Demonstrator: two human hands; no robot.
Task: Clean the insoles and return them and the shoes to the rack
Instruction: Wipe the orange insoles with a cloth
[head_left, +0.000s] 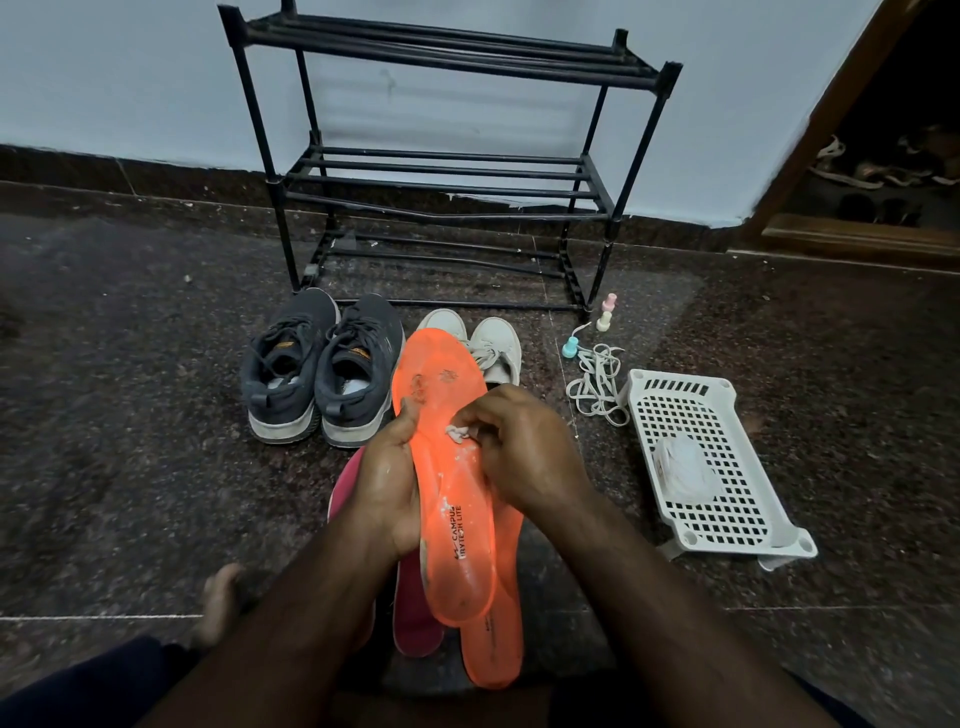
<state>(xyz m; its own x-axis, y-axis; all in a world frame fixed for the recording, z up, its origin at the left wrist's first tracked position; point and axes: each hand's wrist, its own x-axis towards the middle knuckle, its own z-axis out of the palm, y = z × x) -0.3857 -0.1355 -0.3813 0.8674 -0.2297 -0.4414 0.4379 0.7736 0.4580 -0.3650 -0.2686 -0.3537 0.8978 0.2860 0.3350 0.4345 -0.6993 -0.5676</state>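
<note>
Person seated on a dark speckled stone floor (130, 415), facing a black three-tier metal shoe rack (447, 171) set against a pale wall.

The left hand (387, 483) grasps a bright orange foam insole (447, 483) by its left edge, thumb over the top face, holding it tilted with the toe end pointing away. The right hand (519, 447) pinches a small wadded white wipe (460, 434) and presses it onto the insole's middle. White flecks dot the orange surface.

A second orange insole (498, 623) lies on the floor beneath the first, with two pink insoles (415, 618) beside it on the left.

A pair of dark grey lace-up sneakers (322, 369) stands in front of the rack; a pair of white sneakers (488, 343) sits just right of them, partly behind the held insole.

Further right: loose white laces (597, 384), three small pastel bottles (602, 322), and a white perforated plastic tray (727, 499) holding a wipe packet (680, 467).
</note>
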